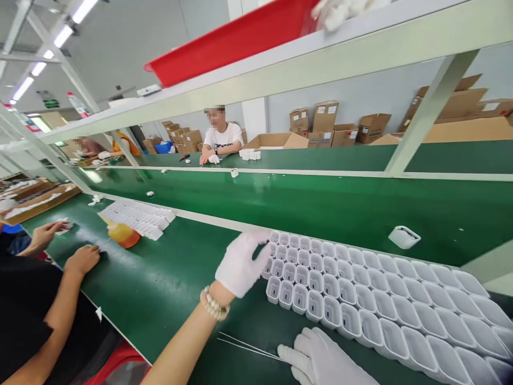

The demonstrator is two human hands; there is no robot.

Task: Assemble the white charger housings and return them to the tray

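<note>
Rows of small white open-topped cups (332,307) stand side by side on the green table (176,278), filling its right part. My left hand (243,263), in a white glove with a beaded bracelet at the wrist, reaches to the far left corner of the rows; its thumb and forefinger are apart beside the end cups, and no object shows between them. In the near foreground my right hand (315,357), also gloved, rests low over the table with its fingers together. Thin white strips (250,347) run from its fingertips to the left; the grip itself is partly hidden.
A single white cup (404,237) lies on the green belt (320,206) beyond the rows. At left are more white cups (138,216), an orange-yellow container (123,234) and a person's bare hands (83,259). A shelf with a red tray (232,40) spans overhead. Another person sits opposite.
</note>
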